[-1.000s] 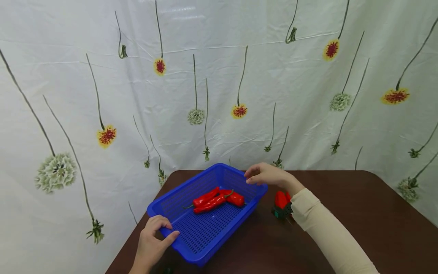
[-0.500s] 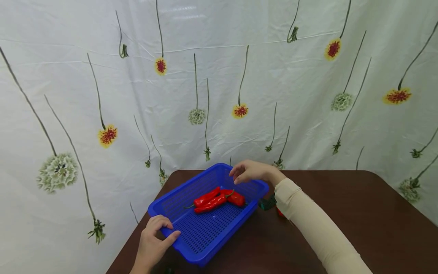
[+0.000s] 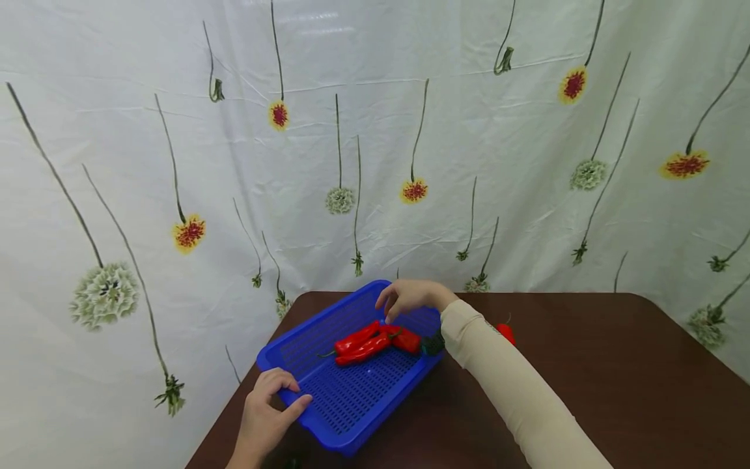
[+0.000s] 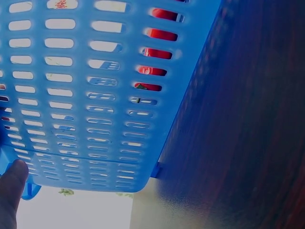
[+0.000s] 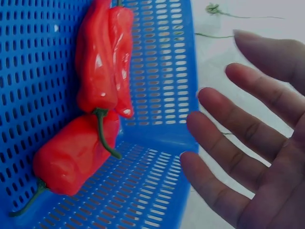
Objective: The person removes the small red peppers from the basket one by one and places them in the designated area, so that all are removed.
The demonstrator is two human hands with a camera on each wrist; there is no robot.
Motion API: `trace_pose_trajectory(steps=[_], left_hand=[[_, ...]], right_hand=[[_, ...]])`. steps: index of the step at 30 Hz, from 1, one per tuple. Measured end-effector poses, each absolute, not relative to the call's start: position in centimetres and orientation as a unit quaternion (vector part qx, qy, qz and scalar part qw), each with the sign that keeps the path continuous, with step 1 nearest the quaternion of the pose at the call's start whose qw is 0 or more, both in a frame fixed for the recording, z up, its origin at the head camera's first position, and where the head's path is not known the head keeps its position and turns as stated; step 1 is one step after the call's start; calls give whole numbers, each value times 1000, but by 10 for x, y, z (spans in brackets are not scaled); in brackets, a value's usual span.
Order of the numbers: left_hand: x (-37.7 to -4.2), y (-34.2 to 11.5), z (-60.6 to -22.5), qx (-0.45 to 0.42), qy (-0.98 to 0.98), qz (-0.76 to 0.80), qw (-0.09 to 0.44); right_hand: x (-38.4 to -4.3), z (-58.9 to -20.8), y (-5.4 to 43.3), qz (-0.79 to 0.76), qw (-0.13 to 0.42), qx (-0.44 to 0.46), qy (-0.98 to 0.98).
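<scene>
My left hand grips the near left corner of a blue plastic basket, its thumb over the rim. In the left wrist view one finger lies against the perforated basket wall. Three shiny red peppers with green stems lie in the basket, bunched toward its far end. Above that end hovers my right hand, fingers loosely bent and holding nothing. The right wrist view has its fingers spread beside the basket rim, apart from the peppers.
Another red pepper lies on the dark brown table, partly hidden behind the right sleeve. A dark green piece sits under the right wrist. A white flower-printed curtain hangs behind the table.
My right hand has moved left, from the basket's right rim to over its far end. The left hand, basket and peppers inside stay in place. The pepper on the table shows differently past the sleeve.
</scene>
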State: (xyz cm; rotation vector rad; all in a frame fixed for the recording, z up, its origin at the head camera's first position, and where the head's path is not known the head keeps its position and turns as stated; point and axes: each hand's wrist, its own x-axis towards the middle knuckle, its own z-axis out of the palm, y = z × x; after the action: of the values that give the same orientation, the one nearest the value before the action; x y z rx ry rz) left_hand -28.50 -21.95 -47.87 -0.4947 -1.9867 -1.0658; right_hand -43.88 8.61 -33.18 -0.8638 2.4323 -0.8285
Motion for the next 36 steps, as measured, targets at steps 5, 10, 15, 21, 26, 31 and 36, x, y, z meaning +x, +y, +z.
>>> trace_pose_trajectory(steps=[5,10,15,21,26,31,36], left_hand=[[-284,-220,-480,-190,-788,-429,399],[-285,-220,-481,-196,-785,-426,405],[-287,-220,-484,-207,-779,-419,418],[-288,-220,-484,-208,-775,-414,429],[-290,-222,-484,-217,-769,-414,435],[-290,-222,-483,-221,-769,-415,432],[-287,-220,-479,-217,-774,-423,419]], right_hand=[[-446,-342,79,-292,233,-296,879],[-449,-350,73,-291,245,-279,882],[-450,-358,67,-292,248,-266,885],[-453,-366,60,-300,234,-255,889],[-454,-370,55,-301,224,-254,891],[-452,-374,52,-303,228,-248,891],[-451,-381,52,-314,229,-233,891]])
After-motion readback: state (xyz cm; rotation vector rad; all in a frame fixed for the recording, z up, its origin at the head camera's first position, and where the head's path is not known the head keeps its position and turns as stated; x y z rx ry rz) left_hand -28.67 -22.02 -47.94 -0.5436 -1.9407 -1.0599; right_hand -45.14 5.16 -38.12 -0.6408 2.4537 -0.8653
